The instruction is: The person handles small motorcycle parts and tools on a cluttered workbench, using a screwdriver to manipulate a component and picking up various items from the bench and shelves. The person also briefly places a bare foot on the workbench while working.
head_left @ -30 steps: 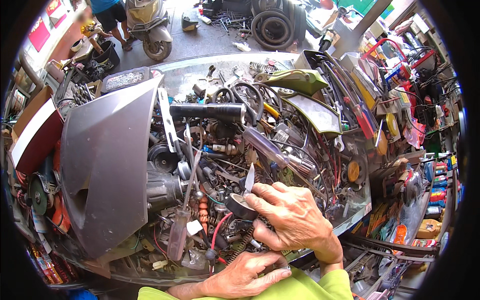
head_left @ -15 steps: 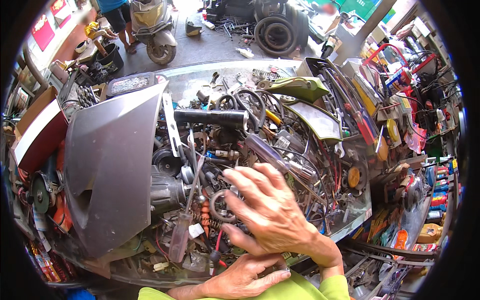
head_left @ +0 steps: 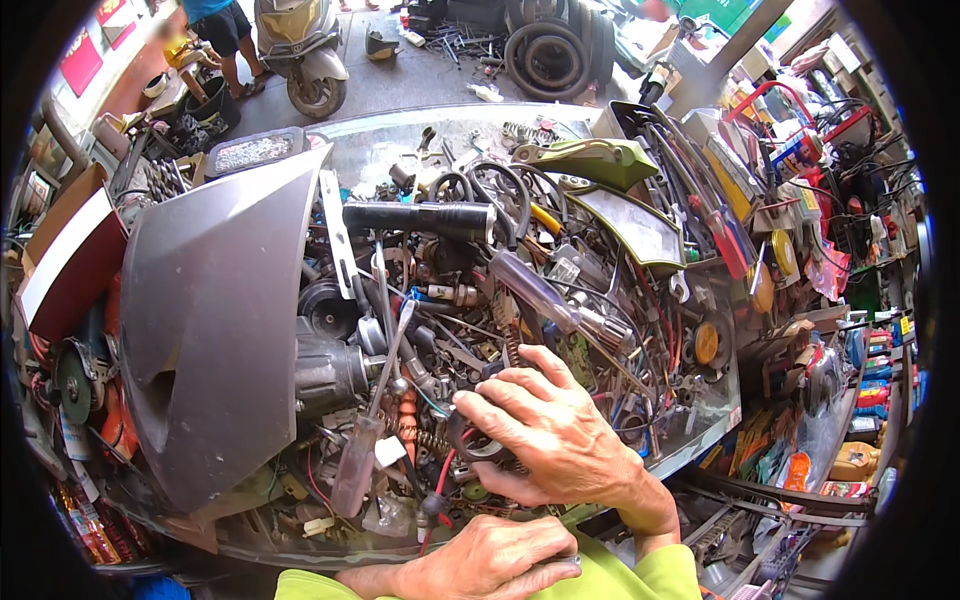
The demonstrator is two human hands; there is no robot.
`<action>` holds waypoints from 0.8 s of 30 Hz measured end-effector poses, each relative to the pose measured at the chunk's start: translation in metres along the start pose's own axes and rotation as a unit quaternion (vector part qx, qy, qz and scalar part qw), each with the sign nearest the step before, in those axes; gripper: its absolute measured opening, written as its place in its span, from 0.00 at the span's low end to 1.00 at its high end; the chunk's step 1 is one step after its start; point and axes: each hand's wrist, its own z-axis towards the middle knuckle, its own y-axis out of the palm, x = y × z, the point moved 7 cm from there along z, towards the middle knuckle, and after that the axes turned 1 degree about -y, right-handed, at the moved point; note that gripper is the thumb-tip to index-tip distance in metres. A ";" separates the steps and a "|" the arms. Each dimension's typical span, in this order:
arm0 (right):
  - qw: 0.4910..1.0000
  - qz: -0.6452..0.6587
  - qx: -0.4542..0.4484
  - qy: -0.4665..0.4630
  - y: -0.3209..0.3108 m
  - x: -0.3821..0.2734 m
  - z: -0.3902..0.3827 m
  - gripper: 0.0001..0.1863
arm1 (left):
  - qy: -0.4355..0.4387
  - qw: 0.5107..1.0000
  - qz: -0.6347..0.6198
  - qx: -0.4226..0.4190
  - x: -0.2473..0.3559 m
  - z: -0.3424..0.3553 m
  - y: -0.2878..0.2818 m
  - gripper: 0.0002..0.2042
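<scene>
Round dark part (head_left: 478, 447), under right hand (head_left: 555, 435) fingers, left hand (head_left: 480, 565) below

Location: a scooter repair workshop open to the street. The glass counter (head_left: 700, 455) is heaped with cables, springs, screwdrivers and loose metal parts. A grey body panel (head_left: 215, 320) lies on it. Stacked tyres (head_left: 550, 50) and a parked scooter (head_left: 300, 50) stand beyond.

Bare hands, lime-green sleeves (head_left: 640, 575) at both wrists
</scene>
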 end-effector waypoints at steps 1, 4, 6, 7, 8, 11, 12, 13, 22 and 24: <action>1.000 0.012 0.003 0.002 0.000 0.002 -0.003 0.36 | 0.001 1.000 -0.003 -0.004 0.001 0.000 0.001 0.06; 0.999 0.038 -0.003 0.015 0.000 0.008 -0.010 0.37 | -0.009 1.000 -0.010 -0.006 -0.001 0.000 0.001 0.06; 0.999 0.045 -0.012 0.016 0.000 0.010 -0.010 0.37 | -0.012 1.000 -0.012 -0.003 -0.003 0.001 0.001 0.06; 0.999 0.046 -0.016 0.013 0.000 0.010 -0.009 0.37 | -0.011 1.000 -0.011 -0.001 -0.003 0.001 0.001 0.06; 0.999 0.048 -0.023 0.011 0.002 0.010 -0.008 0.36 | -0.009 1.000 -0.010 0.002 -0.003 0.001 0.001 0.06; 0.999 0.041 -0.009 0.009 0.007 0.009 -0.008 0.35 | -0.013 1.000 -0.009 -0.002 -0.005 0.002 0.003 0.07; 0.999 0.042 -0.003 0.007 0.009 0.008 -0.005 0.35 | -0.007 1.000 -0.009 0.003 -0.007 0.001 0.004 0.07; 0.999 0.035 0.000 0.005 0.012 0.007 -0.003 0.35 | -0.002 1.000 -0.009 0.008 -0.011 0.000 0.005 0.07; 0.998 -0.033 0.046 0.039 0.000 0.012 -0.008 0.23 | -0.011 1.000 0.006 0.004 -0.006 0.002 0.003 0.07; 0.997 -0.026 0.057 0.037 -0.002 0.015 -0.009 0.20 | -0.024 1.000 -0.001 -0.002 -0.006 0.002 0.004 0.06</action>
